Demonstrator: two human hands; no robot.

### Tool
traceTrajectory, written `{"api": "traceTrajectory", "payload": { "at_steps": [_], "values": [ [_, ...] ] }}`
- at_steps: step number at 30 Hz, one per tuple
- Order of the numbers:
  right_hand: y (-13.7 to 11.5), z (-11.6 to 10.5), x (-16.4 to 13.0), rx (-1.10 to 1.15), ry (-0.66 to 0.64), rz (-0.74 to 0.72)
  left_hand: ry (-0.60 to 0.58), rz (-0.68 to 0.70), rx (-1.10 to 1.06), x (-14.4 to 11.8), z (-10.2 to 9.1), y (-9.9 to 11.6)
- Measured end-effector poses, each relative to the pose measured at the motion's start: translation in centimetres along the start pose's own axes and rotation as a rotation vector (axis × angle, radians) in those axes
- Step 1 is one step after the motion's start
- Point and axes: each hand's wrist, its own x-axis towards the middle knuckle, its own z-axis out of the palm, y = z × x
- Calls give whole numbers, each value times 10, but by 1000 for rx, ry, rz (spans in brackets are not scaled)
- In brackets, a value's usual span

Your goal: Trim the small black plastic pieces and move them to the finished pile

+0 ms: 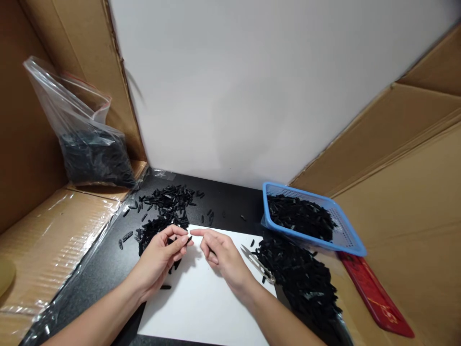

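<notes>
A dark table point(234, 197) bears a white sheet point(209, 307). Black pieces point(306, 283) lie heaped to either side; a blue basket point(345, 226) stands at right.

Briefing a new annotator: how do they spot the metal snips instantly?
On the black tabletop, find the white sheet. Along its right edge, between the right hand and the heap of black pieces, lie the metal snips, pointed end toward the far left. Their pale metallic shine sets them apart from the dark pieces beside them.

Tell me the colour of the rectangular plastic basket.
The rectangular plastic basket is blue, best seen in the head view.
</notes>
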Motion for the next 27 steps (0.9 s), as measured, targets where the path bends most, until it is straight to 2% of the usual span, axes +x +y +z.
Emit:
{"api": "traceTrajectory", "payload": {
  "at_steps": [3, 13, 21, 27],
  "values": [
    [-2, -2, 0, 263, -24, 134, 15, -30, -130, 1, -3, 1],
    [0, -4, 1, 489, -90, 143, -9, -54, -202, -1, -2, 0],
    [0, -1, -3, 459, -108, 129, -134, -19, -191, -4, 0, 0],
    [-3, 1, -5, 347, -96, 119, -124, -19, -184, -3, -1, 1]
  ]
}}
